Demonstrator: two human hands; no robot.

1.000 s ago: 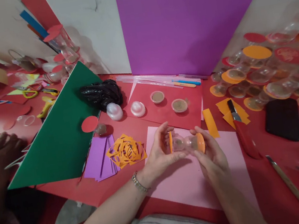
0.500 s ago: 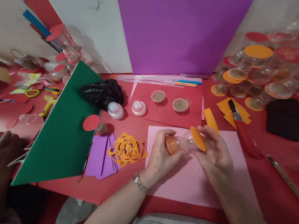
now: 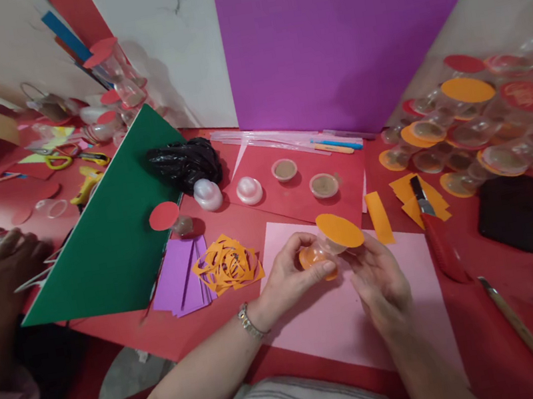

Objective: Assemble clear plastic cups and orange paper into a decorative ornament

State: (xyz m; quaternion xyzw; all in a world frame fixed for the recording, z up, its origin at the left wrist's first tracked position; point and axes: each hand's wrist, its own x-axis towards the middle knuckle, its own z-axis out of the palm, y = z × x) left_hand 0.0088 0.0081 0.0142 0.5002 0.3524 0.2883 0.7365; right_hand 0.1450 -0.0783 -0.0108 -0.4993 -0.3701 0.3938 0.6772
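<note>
My left hand [image 3: 293, 273] is wrapped round the lower part of a clear plastic hourglass [image 3: 313, 257] with orange at its bottom. An orange paper disc [image 3: 339, 230] caps its upper end, which tilts up to the right. Close behind the disc is my right hand [image 3: 379, 269], its fingers apart and partly hidden by the disc; whether the fingertips touch it cannot be made out. Both hands are above a pink sheet [image 3: 312, 327]. Beyond them, two small cups of sand [image 3: 323, 185] and a white domed cup [image 3: 249, 190] rest on red paper [image 3: 292, 205].
Left are orange cut-outs [image 3: 229, 263], purple strips [image 3: 178, 281], a black bag [image 3: 184, 162] and a green board [image 3: 114, 230]. On the right lie a red cutter [image 3: 440, 246], a phone [image 3: 510, 213], a brush [image 3: 519, 328] and piled hourglasses [image 3: 477, 125]. Another person's hands [image 3: 3, 261] show far left.
The hourglass has turned from lying sideways to more upright, its orange disc now facing up. My right hand's fingers have dropped lower behind the disc.
</note>
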